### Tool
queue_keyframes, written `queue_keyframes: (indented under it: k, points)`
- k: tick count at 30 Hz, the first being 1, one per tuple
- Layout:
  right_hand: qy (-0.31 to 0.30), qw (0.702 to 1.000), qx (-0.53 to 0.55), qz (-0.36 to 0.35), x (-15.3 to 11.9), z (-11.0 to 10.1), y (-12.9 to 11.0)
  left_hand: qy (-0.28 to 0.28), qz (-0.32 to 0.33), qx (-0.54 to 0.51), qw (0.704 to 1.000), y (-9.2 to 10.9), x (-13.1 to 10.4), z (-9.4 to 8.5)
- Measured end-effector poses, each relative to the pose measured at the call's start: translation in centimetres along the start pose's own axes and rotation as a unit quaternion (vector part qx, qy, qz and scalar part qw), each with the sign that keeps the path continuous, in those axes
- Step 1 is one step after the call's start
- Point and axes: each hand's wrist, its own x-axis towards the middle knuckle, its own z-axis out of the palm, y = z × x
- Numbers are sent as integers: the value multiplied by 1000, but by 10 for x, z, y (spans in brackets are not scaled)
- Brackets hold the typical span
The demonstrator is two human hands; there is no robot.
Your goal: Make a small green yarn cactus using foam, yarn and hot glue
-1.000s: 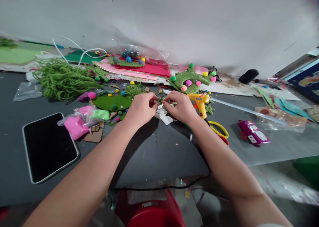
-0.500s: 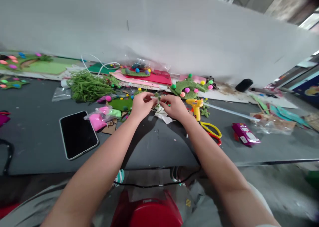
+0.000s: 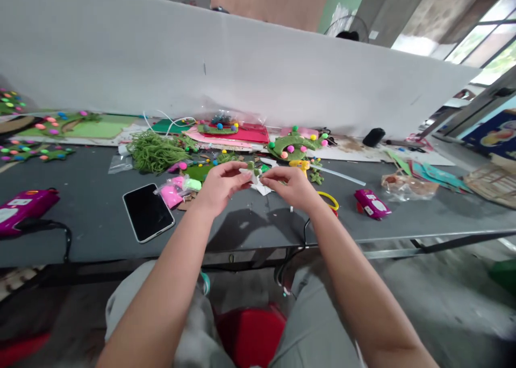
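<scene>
My left hand (image 3: 221, 188) is closed on a small green fuzzy piece (image 3: 253, 168) with a white scrap at it, above the middle of the grey table. My right hand (image 3: 290, 184) is just to the right, thumb and fingers pinched together; what they hold, if anything, is too small to name. White paper scraps (image 3: 263, 187) lie under and between the hands. Beyond the right wrist are a yellow glue gun (image 3: 300, 165) and scissors with a yellow handle (image 3: 328, 200), both partly hidden.
A tablet (image 3: 148, 213) and pink packets (image 3: 171, 195) lie left. Behind stand green yarn (image 3: 155, 151) and green felt shapes with pompoms (image 3: 294, 144). Purple packs lie right (image 3: 373, 204) and far left (image 3: 26, 211). A white panel (image 3: 242, 66) rises behind the table (image 3: 250, 233).
The view has tilted up and shifted left. My hands have moved a little apart, and the right hand has drawn away from the small green piece.
</scene>
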Motion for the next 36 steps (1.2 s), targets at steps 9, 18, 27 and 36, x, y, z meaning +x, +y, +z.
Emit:
queue_keyframes:
  k: [9,18,27,36]
  points:
    - [-53,983,155,78,-32,10,22,-11,-46,-48,998,-38,-36,-8]
    - [-64,997,-38,7,-39,4,30,-41,-35,201,978,-49,-41,-6]
    - [14,994,-97,56,-50,9,27,28,145,427,892,-69,-44,13]
    - [31,989,-143,18,-64,18,12,113,119,273,948,-75,-43,18]
